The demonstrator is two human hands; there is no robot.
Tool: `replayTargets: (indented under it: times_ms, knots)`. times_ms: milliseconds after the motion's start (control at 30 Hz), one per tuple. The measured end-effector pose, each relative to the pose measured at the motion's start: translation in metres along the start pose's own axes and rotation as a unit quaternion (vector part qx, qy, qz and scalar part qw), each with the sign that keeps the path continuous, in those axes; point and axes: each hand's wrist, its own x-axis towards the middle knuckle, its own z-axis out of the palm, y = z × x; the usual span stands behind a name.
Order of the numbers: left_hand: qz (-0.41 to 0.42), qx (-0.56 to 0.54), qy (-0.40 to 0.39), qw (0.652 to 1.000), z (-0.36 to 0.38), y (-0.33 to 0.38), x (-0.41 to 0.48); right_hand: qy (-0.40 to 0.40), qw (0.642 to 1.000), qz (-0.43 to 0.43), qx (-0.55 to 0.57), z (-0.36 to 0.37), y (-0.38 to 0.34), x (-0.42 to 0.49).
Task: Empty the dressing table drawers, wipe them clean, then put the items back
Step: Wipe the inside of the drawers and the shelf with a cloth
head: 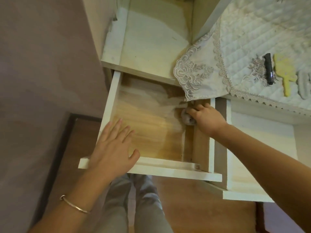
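Observation:
A white drawer (pixel 107 115) with a bare wooden bottom is pulled out below me and holds no items. My left hand (pixel 112 148) lies flat, fingers spread, over the drawer's front left corner. My right hand (pixel 205 120) reaches into the narrow right compartment behind a wooden divider (pixel 188 145) and is closed on a small grey cloth (pixel 187 118), pressing it against the drawer bottom near the back right. A second white drawer (pixel 244 192) stands open to the right, under my right forearm.
A quilted lace-edged cover (pixel 195 76) drapes over the tabletop and hangs over the drawer's back right corner. On it lie a black tube (pixel 268 68), a yellow comb (pixel 284 73) and a pale object (pixel 304 84). A mauve wall stands at left; my legs are below.

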Motion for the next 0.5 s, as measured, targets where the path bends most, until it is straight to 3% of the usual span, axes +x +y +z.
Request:
replayTargets:
  times_ms: [233, 400, 500]
  knots:
    - [-0.038, 0.002, -0.040, 0.998, -0.009, 0.004, 0.003, -0.064, 0.989, -0.124, 0.054, 0.008, -0.023, -0.081]
    - [-0.072, -0.110, -0.078, 0.988, -0.014, 0.034, 0.008, -0.060, 0.989, -0.124, 0.062, 0.004, -0.005, -0.065]
    - [-0.099, -0.113, -0.068, 0.986, -0.006, 0.048, 0.003, -0.045, 0.991, -0.108, 0.064, 0.000, 0.010, -0.040]
